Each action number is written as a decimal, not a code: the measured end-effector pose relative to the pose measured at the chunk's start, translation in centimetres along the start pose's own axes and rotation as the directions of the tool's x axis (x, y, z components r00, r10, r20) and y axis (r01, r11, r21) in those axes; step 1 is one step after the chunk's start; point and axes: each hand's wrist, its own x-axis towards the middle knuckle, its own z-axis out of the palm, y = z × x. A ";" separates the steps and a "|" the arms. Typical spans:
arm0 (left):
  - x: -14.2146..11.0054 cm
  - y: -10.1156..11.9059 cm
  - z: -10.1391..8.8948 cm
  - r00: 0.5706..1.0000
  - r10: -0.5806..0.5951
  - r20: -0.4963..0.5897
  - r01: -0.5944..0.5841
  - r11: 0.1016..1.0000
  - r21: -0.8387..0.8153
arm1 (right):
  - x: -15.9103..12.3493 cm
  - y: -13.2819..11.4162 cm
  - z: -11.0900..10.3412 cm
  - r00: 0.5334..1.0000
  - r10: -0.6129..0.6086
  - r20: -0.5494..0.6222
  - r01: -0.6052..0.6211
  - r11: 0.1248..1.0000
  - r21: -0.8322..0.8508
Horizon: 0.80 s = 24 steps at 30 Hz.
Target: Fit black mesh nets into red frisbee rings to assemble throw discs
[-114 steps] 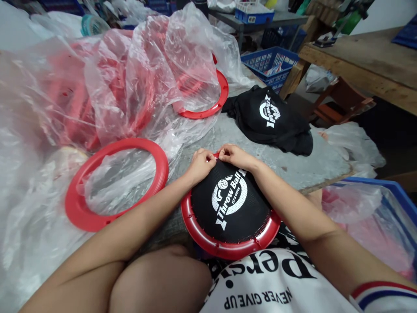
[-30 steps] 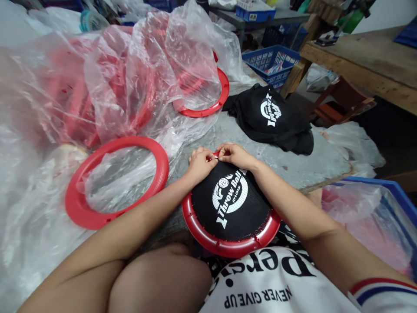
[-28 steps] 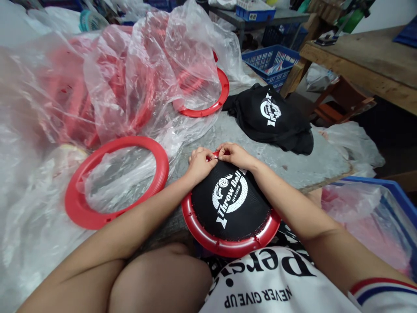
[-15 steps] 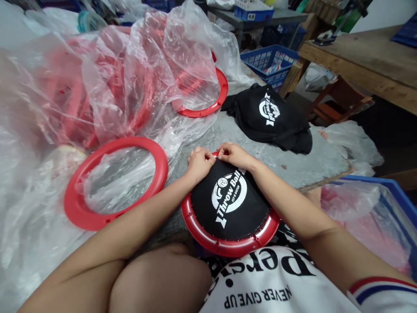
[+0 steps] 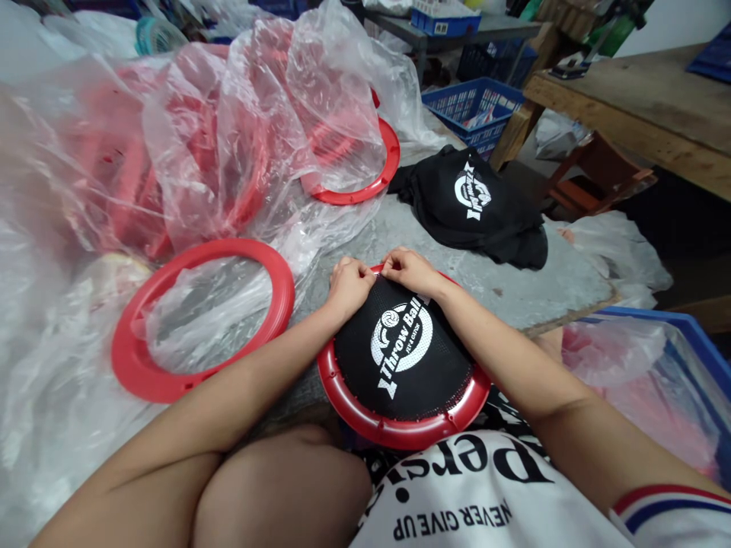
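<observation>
Two hands: we see the left hand (image 5: 350, 285) and the right hand (image 5: 412, 272) nearly fingertip to fingertip, each pinching the far edge of the black mesh (image 5: 351, 354); anything finer between the fingertips is too small for us to tell.
Mesh disc: finely perforated fabric, stretched within a glossy red rim (image 5: 394, 432) of rounded plastic with small notches; we find it between the forearms, close to the white shirt (image 5: 485, 506).
Loose ring: matte red plastic (image 5: 281, 289), finely ridged, lying beside the left forearm on crumpled film.
Film: clear, creased plastic sheeting (image 5: 243, 114) over heaped red rings.
Cloth pile: soft black fabric (image 5: 511, 221) on the worn grey tabletop (image 5: 491, 293), its white emblem distorted by folds.
Bin: blue, smooth-edged (image 5: 694, 342), holding clear plastic and pinkish contents.
Lettering: on the mesh we read "Throw Ball" in white, with smaller "FLY & CATCH"; on the shirt, inverted, "Persi" and "NEVER GIVE UP".
</observation>
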 end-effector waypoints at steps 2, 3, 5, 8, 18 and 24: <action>0.0 0.0 0.0 1.000 -0.002 -0.007 0.002 1.000 0.004 | 0.0 -0.1 0.1 1.000 0.009 -0.003 -0.009 1.000 0.001; 0.0 0.0 0.0 1.000 -0.003 -0.011 0.003 1.000 0.006 | 0.0 -0.1 0.1 1.000 0.014 -0.006 -0.014 1.000 0.002; -0.1 0.1 0.0 1.000 -0.010 -0.019 0.010 1.000 0.010 | 0.0 -0.2 0.2 1.000 0.026 -0.015 -0.026 1.000 0.002; -0.1 0.1 0.0 0.999 -0.024 -0.032 0.024 1.000 0.011 | 0.0 -0.3 0.2 0.999 0.044 -0.024 -0.044 0.999 -0.004; 0.3 0.1 0.2 0.999 -0.046 -0.019 0.046 0.999 0.025 | 0.1 -1.1 0.3 0.991 0.126 -0.034 -0.129 0.988 -0.091; 0.4 -0.6 -1.1 0.986 -0.140 0.094 0.167 0.904 -0.394 | -0.2 -1.2 0.3 0.989 0.079 -0.125 -0.102 0.977 -0.190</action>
